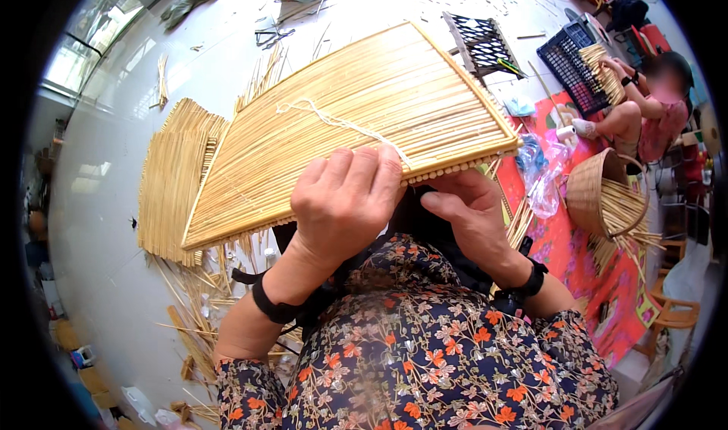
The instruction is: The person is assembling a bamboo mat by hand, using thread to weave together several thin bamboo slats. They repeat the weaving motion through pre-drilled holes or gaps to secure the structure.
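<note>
A flat panel of pale straw stalks (341,96), framed by stalk borders, is held tilted before my chest. My left hand (349,195) has its fingers curled over the panel's near edge, with the fingertips hidden. A loose white cord (334,119) lies across the top face and runs to the edge beside that hand's forefinger. Close by on the right, my right hand (474,210) reaches under the same edge, fingers against the underside and thumb bent below. What its fingertips touch there is partly hidden.
More straw mats (174,180) and loose stalks (189,339) lie on the left floor. A wicker basket of stalks (591,195) rests tipped on a red floral cloth (553,255). At right, another person (644,111) sits handling stalks near a dark crate (569,62). Scissors (273,36) lie beyond the panel.
</note>
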Available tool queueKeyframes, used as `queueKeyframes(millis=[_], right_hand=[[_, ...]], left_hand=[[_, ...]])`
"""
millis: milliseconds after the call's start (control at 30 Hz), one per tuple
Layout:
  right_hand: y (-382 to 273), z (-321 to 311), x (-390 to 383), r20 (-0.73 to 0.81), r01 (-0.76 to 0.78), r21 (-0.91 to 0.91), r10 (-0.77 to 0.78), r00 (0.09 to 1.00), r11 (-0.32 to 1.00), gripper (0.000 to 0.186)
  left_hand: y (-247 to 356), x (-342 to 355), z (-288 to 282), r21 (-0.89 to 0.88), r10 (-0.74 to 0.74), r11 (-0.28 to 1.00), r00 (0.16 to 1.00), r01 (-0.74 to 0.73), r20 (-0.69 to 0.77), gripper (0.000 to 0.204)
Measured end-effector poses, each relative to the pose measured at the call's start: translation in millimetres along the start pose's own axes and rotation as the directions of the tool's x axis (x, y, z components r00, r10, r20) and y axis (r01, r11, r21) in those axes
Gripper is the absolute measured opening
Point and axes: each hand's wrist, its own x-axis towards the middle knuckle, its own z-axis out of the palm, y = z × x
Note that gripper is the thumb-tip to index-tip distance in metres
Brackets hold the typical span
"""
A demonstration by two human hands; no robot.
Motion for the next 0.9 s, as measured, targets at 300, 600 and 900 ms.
queueKeyframes(millis=[300, 600, 900], right_hand=[[42, -13, 8, -0.094, -0.074, 0.036, 0.077, 0.993, 0.997, 0.029], [77, -30, 8, 0.085, 0.044, -0.394, -0.012, 0.996, 0.918, 0.010], [63, -70, 0, -0.194, 0.270, 0.328, -0.215, 0.957, 0.906, 0.006]], left_hand=[[12, -7, 21, 0.051, 0.032, 0.998, 0.993, -0.038, 0.116, 0.032], [-8, 7, 6, 0.060, -0.015, 0.998, 0.996, 0.010, 0.085, 0.035], [-14, 1, -10, 0.003, -0.066, 0.998, 0.995, 0.066, 0.081, 0.042]])
